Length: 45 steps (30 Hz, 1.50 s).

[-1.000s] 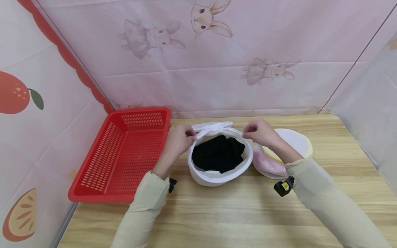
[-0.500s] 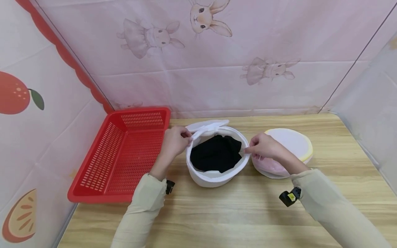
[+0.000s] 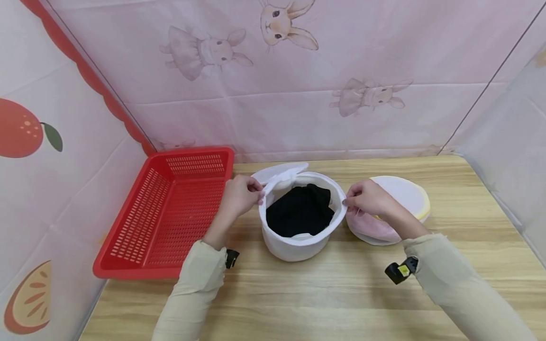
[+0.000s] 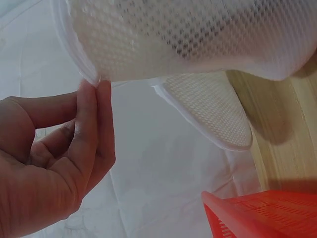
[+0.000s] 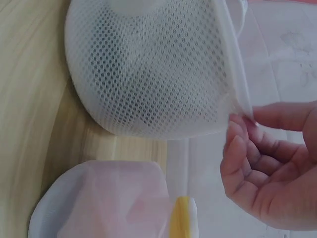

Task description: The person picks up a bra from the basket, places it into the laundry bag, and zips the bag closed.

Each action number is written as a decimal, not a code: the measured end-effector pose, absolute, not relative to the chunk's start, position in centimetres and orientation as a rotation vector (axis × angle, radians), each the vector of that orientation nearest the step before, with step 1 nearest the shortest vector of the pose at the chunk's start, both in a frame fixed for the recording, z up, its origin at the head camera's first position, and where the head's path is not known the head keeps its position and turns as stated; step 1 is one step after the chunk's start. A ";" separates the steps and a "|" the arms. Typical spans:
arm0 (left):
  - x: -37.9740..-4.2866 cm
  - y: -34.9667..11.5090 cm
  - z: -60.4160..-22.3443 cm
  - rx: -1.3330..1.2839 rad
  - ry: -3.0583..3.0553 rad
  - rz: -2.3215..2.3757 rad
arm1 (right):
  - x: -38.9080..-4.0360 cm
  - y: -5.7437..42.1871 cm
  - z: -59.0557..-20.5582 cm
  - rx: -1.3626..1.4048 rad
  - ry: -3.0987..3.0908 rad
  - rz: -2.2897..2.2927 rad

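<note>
A round white mesh laundry bag point(image 3: 294, 248) stands unzipped on the table, with a folded black cloth point(image 3: 298, 213) inside it. Its lid flap point(image 3: 277, 172) is folded back behind the opening. My left hand point(image 3: 240, 195) pinches the rim at the left, thumb against fingertips, which the left wrist view shows close up on the white edging point(image 4: 74, 54). On the opposite side, my right hand point(image 3: 370, 198) pinches the rim between thumb and fingers. The mesh wall point(image 5: 148, 74) hangs from that grip in the right wrist view, the cloth showing dark through it.
Left of the bag sits a red plastic basket point(image 3: 141, 273) with slotted walls. To the right, partly behind my right hand, lies another bag, pink and white with yellow trim point(image 3: 426, 203). A printed pink curtain point(image 3: 290, 123) rises behind the wooden table point(image 3: 307, 303).
My right hand has slid from the back right of the rim forward to its right side. The rim is spread rounder and the bag stands slightly turned. My left hand keeps its pinch.
</note>
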State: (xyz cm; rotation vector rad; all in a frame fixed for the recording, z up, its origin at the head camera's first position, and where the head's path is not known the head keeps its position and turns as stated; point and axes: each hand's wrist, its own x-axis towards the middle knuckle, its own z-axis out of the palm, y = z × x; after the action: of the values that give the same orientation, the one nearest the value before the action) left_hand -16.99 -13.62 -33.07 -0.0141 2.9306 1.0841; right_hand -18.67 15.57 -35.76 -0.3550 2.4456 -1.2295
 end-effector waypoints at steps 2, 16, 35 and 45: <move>-16.9 -13.6 -33.1 -0.025 2.885 1.097 | -18.8 15.7 -35.5 -0.325 2.475 -1.248; -17.4 -14.6 -34.4 -0.063 2.435 1.430 | -19.4 16.9 -35.7 -0.237 2.535 -1.298; -20.5 -14.9 -38.4 -0.394 2.637 1.244 | -19.4 17.3 -35.9 -0.273 2.514 -1.272; -21.7 -15.2 -40.3 -0.532 2.541 1.356 | -19.5 17.3 -36.0 -0.272 2.512 -1.269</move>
State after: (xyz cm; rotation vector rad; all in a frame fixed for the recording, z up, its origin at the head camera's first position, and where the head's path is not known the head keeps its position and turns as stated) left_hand -21.68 -15.19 -40.31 -0.5315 2.5411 1.3564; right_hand -19.45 17.31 -35.95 -0.2723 2.5123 -1.2686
